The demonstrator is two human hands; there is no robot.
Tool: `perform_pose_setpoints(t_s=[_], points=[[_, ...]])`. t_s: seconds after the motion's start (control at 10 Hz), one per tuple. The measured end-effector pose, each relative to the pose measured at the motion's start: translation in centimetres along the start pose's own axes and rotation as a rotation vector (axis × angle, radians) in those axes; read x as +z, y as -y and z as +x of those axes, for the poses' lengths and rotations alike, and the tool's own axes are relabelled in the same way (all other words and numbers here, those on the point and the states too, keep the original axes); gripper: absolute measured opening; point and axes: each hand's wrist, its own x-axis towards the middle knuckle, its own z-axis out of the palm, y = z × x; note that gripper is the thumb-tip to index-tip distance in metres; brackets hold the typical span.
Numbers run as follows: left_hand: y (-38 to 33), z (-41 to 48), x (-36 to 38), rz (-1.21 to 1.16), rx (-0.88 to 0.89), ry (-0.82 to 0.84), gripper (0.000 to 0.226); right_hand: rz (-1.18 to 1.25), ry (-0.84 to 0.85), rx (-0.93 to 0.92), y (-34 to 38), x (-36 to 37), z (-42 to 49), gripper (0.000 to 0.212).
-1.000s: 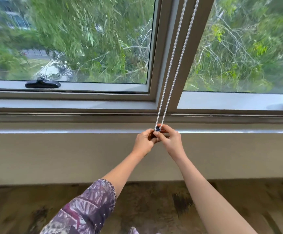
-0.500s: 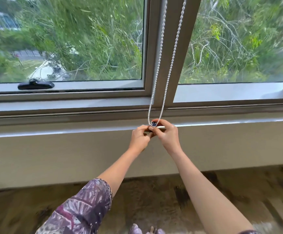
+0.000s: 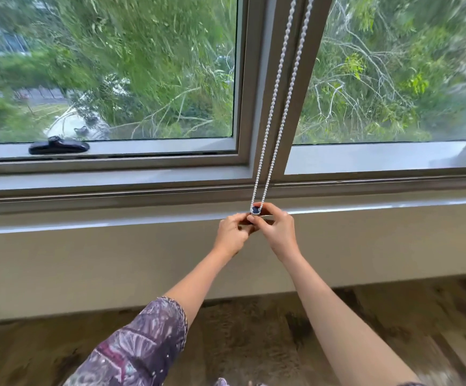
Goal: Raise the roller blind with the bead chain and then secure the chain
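Observation:
A white bead chain [image 3: 282, 98] hangs as a taut double strand in front of the grey window mullion [image 3: 265, 79]. Its bottom loop runs around a small dark chain holder [image 3: 254, 210] at the sill edge. My left hand [image 3: 231, 235] and my right hand [image 3: 277, 232] meet at that holder, fingertips pinched around it and the loop's lower end. The roller blind itself is out of view above the frame.
A black window handle [image 3: 59, 146] lies on the left sash. A white sill ledge [image 3: 87, 227] runs across, with a pale wall below and a mottled brown floor [image 3: 254, 330]. Trees fill the glass.
The view has shifted a little and is blurred at the edges. Both hands stay pinched at the chain's bottom loop and holder, with only small finger movements.

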Motion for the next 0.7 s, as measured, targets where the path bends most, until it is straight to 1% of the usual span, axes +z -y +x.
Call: perform_pose_setpoints(t_s=[0.3, 0.4, 0.5, 0.6, 0.7], points=[[-0.6, -0.4, -0.3, 0.096, 0.002, 0.053, 0.027, -0.022, -0.013, 0.022, -0.4, 0.1, -0.7, 0.024], [0.1, -0.9, -0.3, 0.149, -0.003, 0.085, 0.034, 0.002, -0.012, 0.067, -0.6, 0.3, -1.8, 0.024], [1.2, -1.5, -0.7, 0.28, -0.043, 0.096, 0.039, -0.047, -0.004, 0.11, -1.3, 0.7, -3.1, 0.026], [1.6, -2.3, -0.8, 0.361, -0.043, 0.084, 0.036, -0.098, 0.002, 0.157, -2.0, 1.0, -4.1, 0.031], [2.3, -3.2, -1.3, 0.386, -0.049, 0.076, 0.035, -0.119, 0.004, 0.229, -2.5, 1.5, -5.2, 0.038]])
